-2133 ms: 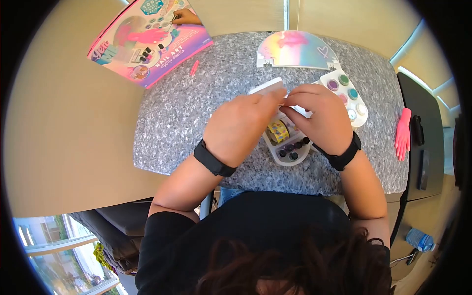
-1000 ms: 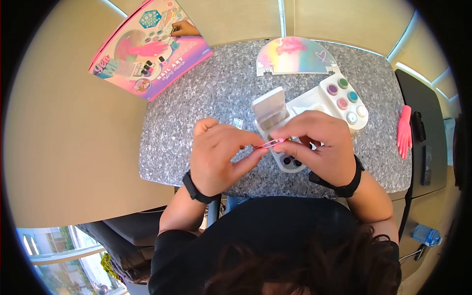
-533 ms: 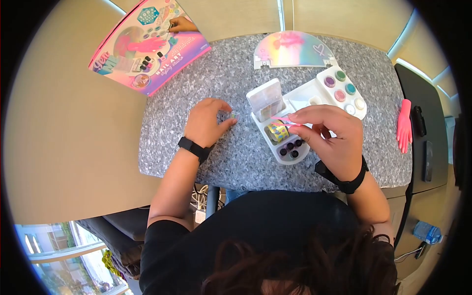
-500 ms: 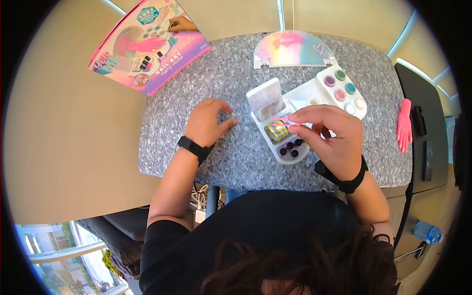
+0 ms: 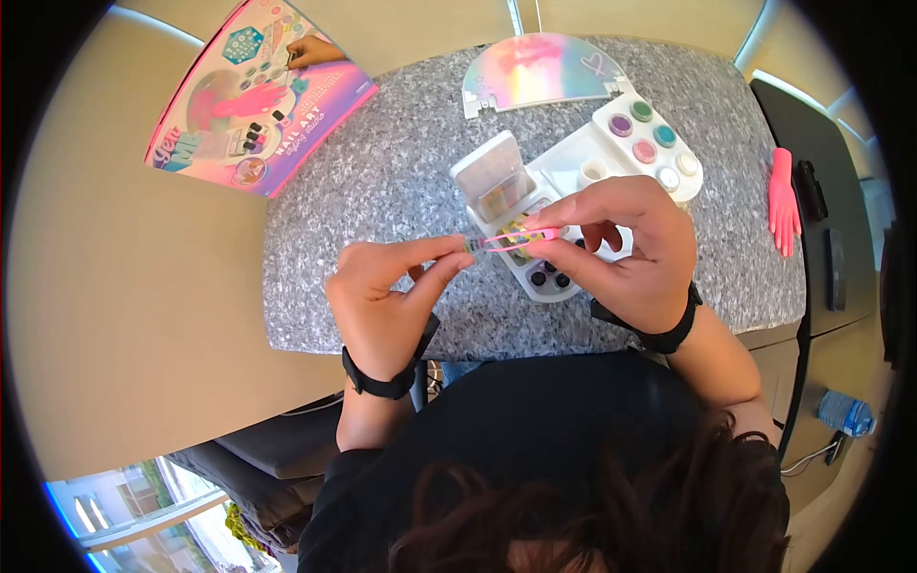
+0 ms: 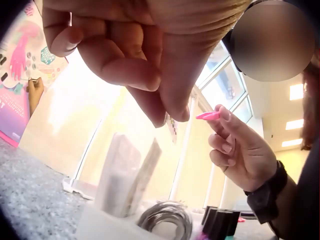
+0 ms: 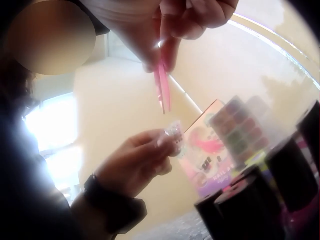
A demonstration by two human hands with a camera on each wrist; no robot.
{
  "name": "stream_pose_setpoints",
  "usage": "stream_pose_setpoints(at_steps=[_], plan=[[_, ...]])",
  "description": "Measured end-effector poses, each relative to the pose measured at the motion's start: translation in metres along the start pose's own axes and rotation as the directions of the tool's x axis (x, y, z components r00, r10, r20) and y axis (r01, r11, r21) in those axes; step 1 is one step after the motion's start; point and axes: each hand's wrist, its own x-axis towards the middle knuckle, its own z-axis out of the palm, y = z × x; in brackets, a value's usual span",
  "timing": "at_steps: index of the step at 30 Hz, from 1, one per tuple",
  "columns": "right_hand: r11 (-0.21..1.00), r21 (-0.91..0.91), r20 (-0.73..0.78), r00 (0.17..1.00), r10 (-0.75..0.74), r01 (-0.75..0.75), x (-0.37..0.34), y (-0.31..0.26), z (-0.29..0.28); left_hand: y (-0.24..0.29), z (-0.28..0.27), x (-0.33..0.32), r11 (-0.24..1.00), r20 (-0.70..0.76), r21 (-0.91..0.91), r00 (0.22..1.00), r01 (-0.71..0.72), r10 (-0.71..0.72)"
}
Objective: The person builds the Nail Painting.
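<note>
My left hand (image 5: 382, 296) pinches a small clear sheet (image 7: 175, 137) dotted with shiny bits between thumb and fingertips. My right hand (image 5: 638, 239) holds pink tweezers (image 5: 548, 234) between thumb and forefinger, their tips pointing left at the sheet's edge. In the right wrist view the two tweezer arms stand slightly apart, just above the sheet. Both hands are over the near left part of a white tray (image 5: 571, 170). In that tray, partly hidden by the right hand, lie a yellow patterned roll of tape (image 5: 511, 232) and several black-capped bottles (image 5: 538, 279).
A clear lidded case (image 5: 492, 172) stands open at the tray's left end. Pots of coloured powder (image 5: 645, 151) fill the far right end. Behind are a rainbow half-round panel (image 5: 540, 72) and a nail art box (image 5: 258, 105). A pink model hand (image 5: 783, 201) lies at right.
The left hand has picked the clear sheet up off the table and brought it right, toward the tweezers. The right hand, previously holding the tweezers with the left, now holds them alone.
</note>
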Motion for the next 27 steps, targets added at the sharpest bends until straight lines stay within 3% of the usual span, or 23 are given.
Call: stream_pose_setpoints(at_steps=[1, 3, 7, 27], plan=[[1.0, -0.002, 0.01, 1.0, -0.022, 0.022, -0.001, 0.0, 0.0, 0.001, 0.002, 0.0, 1.0, 0.003, -0.003, 1.0, 0.005, -0.005], [0.999, 0.001, 0.01, 0.999, -0.044, 0.044, -0.002, 0.001, 0.001, 0.002, 0.006, 0.0, 0.989, -0.015, 0.046, 0.99, -0.137, 0.138], [0.998, 0.029, -0.008, 0.998, -0.057, 0.057, -0.004, 0.003, 0.0, 0.007, 0.011, -0.002, 0.998, -0.027, 0.009, 0.997, -0.069, 0.069], [0.998, 0.066, 0.05, 0.999, 0.004, -0.007, -0.006, 0.004, -0.001, 0.016, 0.012, 0.001, 0.994, 0.037, 0.012, 0.994, -0.105, 0.104]])
